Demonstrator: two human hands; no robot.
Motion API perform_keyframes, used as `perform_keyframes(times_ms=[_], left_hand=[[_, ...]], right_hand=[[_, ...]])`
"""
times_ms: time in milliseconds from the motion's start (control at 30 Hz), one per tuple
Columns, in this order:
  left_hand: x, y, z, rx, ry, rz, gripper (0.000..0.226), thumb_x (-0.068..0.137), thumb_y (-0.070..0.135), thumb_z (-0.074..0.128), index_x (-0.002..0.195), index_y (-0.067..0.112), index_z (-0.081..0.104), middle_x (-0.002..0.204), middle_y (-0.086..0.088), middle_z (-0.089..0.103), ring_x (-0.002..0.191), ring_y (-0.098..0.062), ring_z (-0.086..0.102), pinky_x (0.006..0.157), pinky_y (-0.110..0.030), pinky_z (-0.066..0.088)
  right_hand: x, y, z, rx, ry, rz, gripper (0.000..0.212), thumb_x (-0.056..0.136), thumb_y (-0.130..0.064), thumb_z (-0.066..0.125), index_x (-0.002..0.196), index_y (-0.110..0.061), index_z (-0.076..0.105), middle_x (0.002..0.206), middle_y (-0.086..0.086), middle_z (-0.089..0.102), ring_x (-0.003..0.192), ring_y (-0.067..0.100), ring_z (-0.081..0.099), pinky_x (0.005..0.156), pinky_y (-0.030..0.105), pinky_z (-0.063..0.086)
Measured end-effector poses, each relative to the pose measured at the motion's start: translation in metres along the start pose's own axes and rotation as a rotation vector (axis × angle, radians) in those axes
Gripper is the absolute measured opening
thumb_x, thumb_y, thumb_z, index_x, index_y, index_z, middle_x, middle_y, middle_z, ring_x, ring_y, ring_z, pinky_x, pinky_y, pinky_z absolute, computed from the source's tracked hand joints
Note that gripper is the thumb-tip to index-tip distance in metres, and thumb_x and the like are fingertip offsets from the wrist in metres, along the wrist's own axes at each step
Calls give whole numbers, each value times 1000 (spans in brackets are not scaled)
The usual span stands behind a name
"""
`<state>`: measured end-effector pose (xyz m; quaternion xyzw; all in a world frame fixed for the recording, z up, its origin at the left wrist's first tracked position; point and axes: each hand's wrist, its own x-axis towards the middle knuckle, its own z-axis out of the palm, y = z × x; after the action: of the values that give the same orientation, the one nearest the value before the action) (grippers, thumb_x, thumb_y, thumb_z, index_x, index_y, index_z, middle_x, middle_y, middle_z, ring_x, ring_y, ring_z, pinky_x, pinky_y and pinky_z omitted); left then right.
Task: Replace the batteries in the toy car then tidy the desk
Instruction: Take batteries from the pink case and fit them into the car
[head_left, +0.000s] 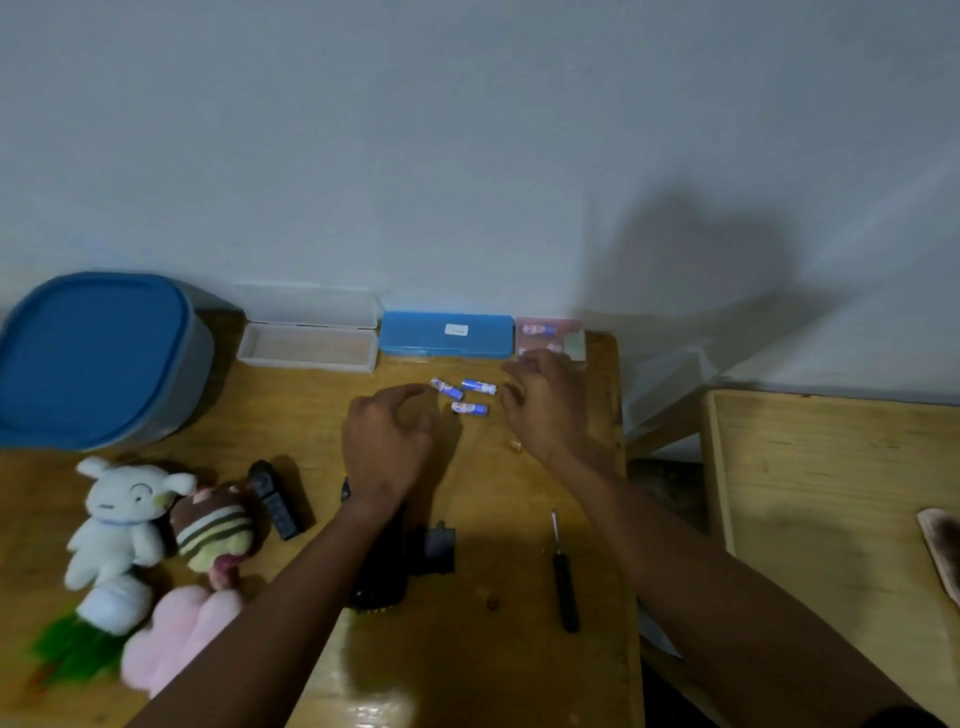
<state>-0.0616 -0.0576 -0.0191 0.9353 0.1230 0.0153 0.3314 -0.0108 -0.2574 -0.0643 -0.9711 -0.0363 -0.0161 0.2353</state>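
Three small blue-and-white batteries (467, 396) lie loose on the wooden desk (322, 415), between my two hands. My left hand (387, 441) hovers just left of them, fingers curled loosely, holding nothing. My right hand (543, 400) is just right of them, fingers spread, with its fingertips at a pink battery pack (545, 332) by the wall. The dark toy car (382, 577) lies under my left forearm, mostly hidden. Its black battery cover (440, 548) rests beside it. A black-handled screwdriver (565, 577) lies to the right.
Along the wall stand a blue-lidded tub (98, 358), an open clear case (309, 340) and a shut blue case (447, 335). Several plush toys (150, 551) and a black remote (272, 501) lie at the left. A second wooden surface (831, 493) stands to the right.
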Motion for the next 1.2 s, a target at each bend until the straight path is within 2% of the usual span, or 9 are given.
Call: perform_keyframes(times_ms=[133,233,533,733,867,933,1000,1100,1200], left_hand=[[-35,-31,-28,-54,12,-49,39,89,23,73,127,16,69,126,-6,70,117,-24,60,93,-32,44],[-59,-52,-37,-85,14,-82,47,89,25,74,133,14,64,129,-8,67,118,-25,60,98,-38,48],[-91,-92,-38,-245,-80,-182,45,94,21,68,137,10,60,116,-6,74,106,-21,70,94,-36,54],[-89,-103,-37,-511,-269,-369,30,100,22,61,127,11,67,115,-7,74,107,-21,69,92,-29,52],[-91,-101,-38,-725,-303,-410,26,103,17,56,125,6,66,117,-12,73,97,-18,71,81,-23,57],[-91,-100,-39,-859,-305,-450,27,104,21,55,126,8,65,119,-14,73,103,-24,72,89,-37,59],[-92,-99,-39,-969,-292,-512,29,104,27,55,125,11,64,120,-14,72,108,-30,71,98,-50,55],[-96,-93,-42,-1166,-309,-557,34,106,33,48,127,9,58,121,-17,69,103,-30,69,97,-52,52],[-97,-85,-47,-1414,-371,-587,45,106,38,44,141,9,44,135,-21,63,118,-36,64,95,-54,55]], right_hand=[[-6,-38,14,-63,-42,-86,29,87,-37,67,112,-24,73,109,-2,63,106,22,53,89,40,44],[-7,-57,20,-94,-37,-88,27,85,-36,67,108,-24,73,106,-2,64,103,22,53,87,38,40],[-33,-60,32,-104,-42,-79,30,88,-20,69,118,-14,70,107,9,72,97,28,63,83,38,51],[-57,-76,22,107,-71,-170,35,91,-14,63,125,-11,67,110,10,72,94,25,65,81,34,50],[-93,-103,10,410,14,56,24,86,-7,66,107,-17,73,73,-11,62,69,3,58,66,18,48],[-114,-118,4,619,56,187,19,86,-8,68,99,-21,74,72,-13,65,68,3,62,61,15,49],[-133,-130,-1,762,57,245,18,85,-11,71,91,-28,72,77,-10,71,73,8,67,64,26,55],[-149,-140,-9,874,21,258,17,84,-12,75,88,-29,70,80,-7,74,77,8,70,66,25,55],[-155,-145,-19,903,-9,226,14,83,-12,76,89,-24,71,84,-3,75,80,9,72,68,30,59]])
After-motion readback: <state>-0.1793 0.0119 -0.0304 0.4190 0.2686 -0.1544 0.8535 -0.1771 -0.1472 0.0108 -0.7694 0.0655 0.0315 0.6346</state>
